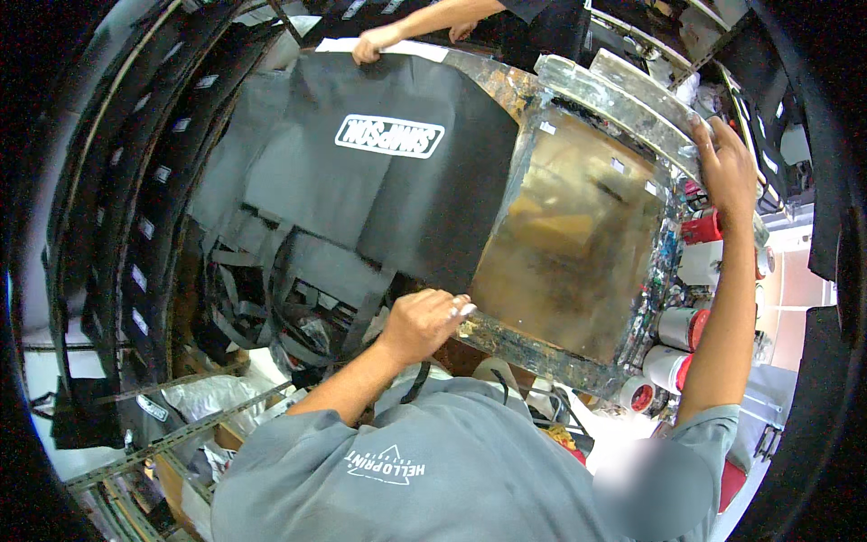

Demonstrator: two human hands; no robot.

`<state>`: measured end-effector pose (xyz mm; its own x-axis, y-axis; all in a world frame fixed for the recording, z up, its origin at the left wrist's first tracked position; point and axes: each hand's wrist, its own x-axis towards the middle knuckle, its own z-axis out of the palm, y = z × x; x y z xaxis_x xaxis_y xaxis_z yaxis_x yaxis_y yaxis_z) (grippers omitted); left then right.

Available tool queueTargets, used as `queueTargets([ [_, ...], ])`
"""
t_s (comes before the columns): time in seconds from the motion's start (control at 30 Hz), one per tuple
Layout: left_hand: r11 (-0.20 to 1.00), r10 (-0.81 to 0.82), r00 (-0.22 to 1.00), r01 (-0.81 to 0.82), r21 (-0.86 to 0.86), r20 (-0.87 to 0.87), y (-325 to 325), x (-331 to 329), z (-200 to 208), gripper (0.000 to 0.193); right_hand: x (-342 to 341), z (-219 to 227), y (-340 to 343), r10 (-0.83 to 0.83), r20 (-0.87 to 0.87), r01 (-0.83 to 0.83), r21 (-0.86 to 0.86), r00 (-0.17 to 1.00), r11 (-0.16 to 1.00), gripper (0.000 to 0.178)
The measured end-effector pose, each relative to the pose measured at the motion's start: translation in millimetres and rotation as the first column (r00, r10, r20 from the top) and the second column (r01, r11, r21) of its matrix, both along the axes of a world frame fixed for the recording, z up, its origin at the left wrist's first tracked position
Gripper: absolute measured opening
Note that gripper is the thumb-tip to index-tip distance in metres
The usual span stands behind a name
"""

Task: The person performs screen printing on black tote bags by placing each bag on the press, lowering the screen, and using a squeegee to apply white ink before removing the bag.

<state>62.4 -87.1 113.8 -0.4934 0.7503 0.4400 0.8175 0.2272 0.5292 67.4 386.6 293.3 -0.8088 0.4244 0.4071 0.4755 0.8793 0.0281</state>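
Observation:
A black fabric bag (406,199) with a white printed label (390,135) lies at the centre-left, over the left part of a stained board. At its near right corner my left hand (424,323) is closed, thumb and fingers pinched at the fabric's edge; the exact grip is partly hidden. My right hand (727,172) reaches far right, its fingers curled round the end of a grey, ink-stained frame bar (623,104). Between my arms, the board's shiny brownish surface (569,235) shows bare. Another person's hand (377,42) grips the bag's far edge.
Red-and-white ink tins (673,327) line the board's right side. On the left, tall racks hold hanging black bags (144,190) with small white labels. A metal shelf rail (181,434) and plastic wrapping (212,395) are at lower left. Black straps (284,307) dangle near the bag.

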Motion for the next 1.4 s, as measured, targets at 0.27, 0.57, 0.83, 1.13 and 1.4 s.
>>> queueTargets([
  [0.27,0.934,0.348,0.937,-0.349,-0.076,-0.03,-12.3,-23.7,-10.0,0.026,-1.3,10.4,-21.1,-0.002,0.039,0.004,-0.048,0.999,0.999,0.073],
  [0.57,0.496,0.604,0.74,-0.641,-0.586,-0.297,13.5,-125.0,-91.8,0.053,5.9,-15.8,7.5,0.088,-0.171,-0.079,0.06,0.981,0.995,0.077],
  [0.83,0.601,0.383,0.899,-0.418,-0.682,-0.213,-10.6,-163.4,-64.7,0.019,6.6,1.9,-23.0,0.025,-0.069,-0.026,-0.004,0.997,1.0,0.072],
  [1.13,0.807,-0.101,0.979,0.184,-0.561,0.176,112.9,-85.9,55.0,0.034,-1.2,-11.4,-0.5,0.123,-0.191,-0.099,0.129,0.974,0.987,0.081],
  [1.4,0.902,-0.104,0.787,0.333,-0.276,0.608,298.2,67.9,-87.6,0.074,1.7,0.4,-8.1,0.069,-0.053,-0.065,0.063,0.996,0.996,0.082],
])
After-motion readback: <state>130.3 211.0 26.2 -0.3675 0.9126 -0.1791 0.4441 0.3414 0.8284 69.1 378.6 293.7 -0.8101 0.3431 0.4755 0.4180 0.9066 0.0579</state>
